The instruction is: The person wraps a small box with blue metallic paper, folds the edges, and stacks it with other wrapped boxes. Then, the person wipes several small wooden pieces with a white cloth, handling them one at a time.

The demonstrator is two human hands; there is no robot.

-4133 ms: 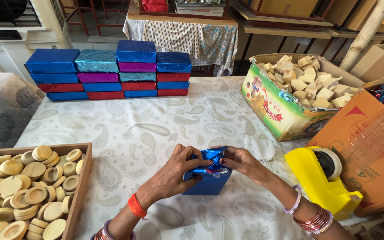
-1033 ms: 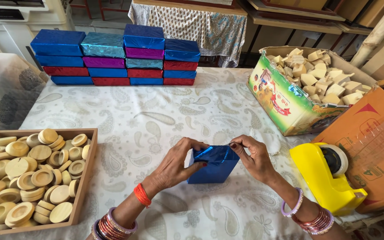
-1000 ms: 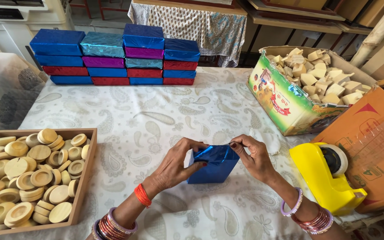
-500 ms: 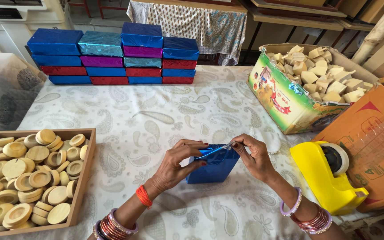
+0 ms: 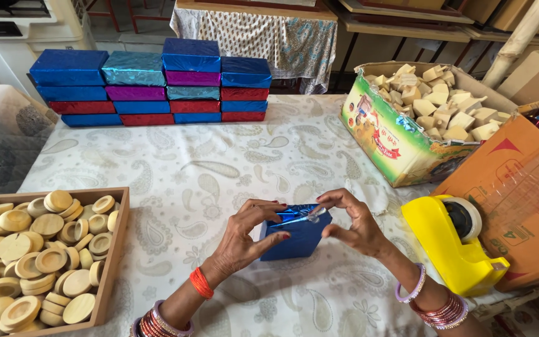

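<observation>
A small box wrapped in shiny blue foil stands on the patterned tablecloth in front of me. My left hand grips its left side, thumb against the front and fingers over the top fold. My right hand holds the right side, with fingertips pinching a strip of clear tape down on the folded top flap.
A yellow tape dispenser sits right of my hands, beside an orange carton. A wooden tray of round wooden discs lies at left. Stacked foil-wrapped boxes line the far edge; a carton of pale blocks stands at far right.
The loose foil at the top of the box has been folded flat and my right fingers now press tape on it. The box stays in the same spot.
</observation>
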